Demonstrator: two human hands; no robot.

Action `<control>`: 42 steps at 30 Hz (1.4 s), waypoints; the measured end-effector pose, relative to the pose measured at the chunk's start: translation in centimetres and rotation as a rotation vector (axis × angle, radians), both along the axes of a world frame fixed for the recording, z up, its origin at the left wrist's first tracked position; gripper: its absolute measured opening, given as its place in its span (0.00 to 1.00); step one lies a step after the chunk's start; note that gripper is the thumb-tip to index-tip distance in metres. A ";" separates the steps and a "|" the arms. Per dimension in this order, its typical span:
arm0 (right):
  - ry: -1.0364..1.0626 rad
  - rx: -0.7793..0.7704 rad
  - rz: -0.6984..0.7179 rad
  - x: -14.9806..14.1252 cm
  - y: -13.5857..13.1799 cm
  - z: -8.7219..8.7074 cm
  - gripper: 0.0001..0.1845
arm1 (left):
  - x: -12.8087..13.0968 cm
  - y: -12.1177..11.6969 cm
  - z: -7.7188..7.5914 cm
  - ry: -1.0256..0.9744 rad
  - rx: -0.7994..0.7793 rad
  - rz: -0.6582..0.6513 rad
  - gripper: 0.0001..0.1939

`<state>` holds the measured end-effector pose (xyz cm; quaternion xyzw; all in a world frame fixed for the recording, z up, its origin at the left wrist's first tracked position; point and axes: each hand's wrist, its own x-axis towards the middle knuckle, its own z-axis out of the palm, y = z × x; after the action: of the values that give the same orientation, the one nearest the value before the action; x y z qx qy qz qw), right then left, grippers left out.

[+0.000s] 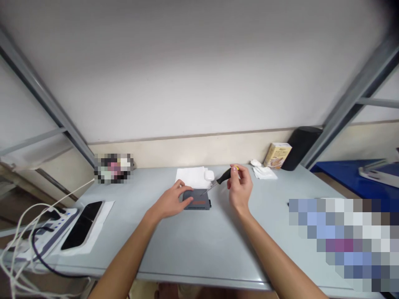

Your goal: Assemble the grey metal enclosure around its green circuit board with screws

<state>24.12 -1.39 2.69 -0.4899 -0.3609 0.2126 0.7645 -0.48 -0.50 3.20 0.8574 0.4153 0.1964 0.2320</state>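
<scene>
A small dark grey box (199,199) with a row of vent holes along its front lies flat on the table, in the middle of the view. My left hand (171,201) grips its left end, the thumb on the near side and the fingers at the far edge. In my right hand (240,187) is a screwdriver (223,176) with a black and yellow handle, held at a slant. Its shaft points down and left, with the tip at the box's top; whether it touches is too small to tell. White paper (190,176) and a small white rounded case (209,175) lie just behind the box.
On the left are a phone (82,224) on white paper and a power strip (52,232) with tangled cables. Crumpled tissue (264,172), a yellow carton (278,155) and a black cylinder (301,147) stand at the back right. Blurred-out items cover the table's (187,249) right side and back left corner.
</scene>
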 end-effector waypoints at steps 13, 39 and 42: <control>0.030 -0.023 -0.012 0.1 0.2 0.0 0.26 | -0.1 1.2 -1.0 -0.197 -0.211 -0.106 0.16; -0.034 -0.142 -0.030 1.0 1.7 -1.9 0.27 | 0.9 0.9 -1.4 -0.244 -0.264 -0.056 0.16; -0.041 -0.146 -0.023 1.0 1.7 -1.9 0.27 | 1.0 1.0 -1.7 -0.252 -0.272 -0.070 0.15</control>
<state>25.08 0.35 0.76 -0.5529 -0.3544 0.2193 0.7215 0.51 0.48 1.55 0.8007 0.3755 0.2362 0.4028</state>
